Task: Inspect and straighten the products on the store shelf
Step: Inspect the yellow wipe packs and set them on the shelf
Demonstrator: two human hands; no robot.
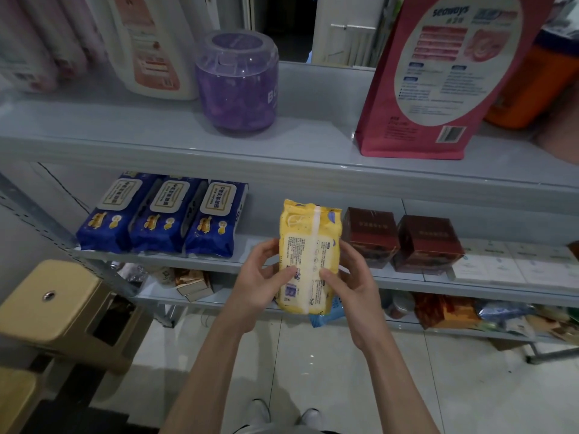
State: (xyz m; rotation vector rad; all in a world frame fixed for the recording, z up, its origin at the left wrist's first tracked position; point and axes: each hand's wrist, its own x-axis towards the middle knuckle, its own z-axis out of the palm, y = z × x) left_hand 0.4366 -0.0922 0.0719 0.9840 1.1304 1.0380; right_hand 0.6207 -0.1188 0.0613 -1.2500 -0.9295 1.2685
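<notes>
I am holding the yellow pack (308,258) upright before the middle shelf (219,263), left hand (260,283) and right hand (351,277) each curling a grip round one long edge. Best, I am thinking: read the back, then seat it squarely between the blue packs (159,214) and brown boxes (371,236).

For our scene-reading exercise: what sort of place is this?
Likely a small shop: metal shelves hold a row of blue wipe packs, matching brown boxes and a pink bag.
</notes>
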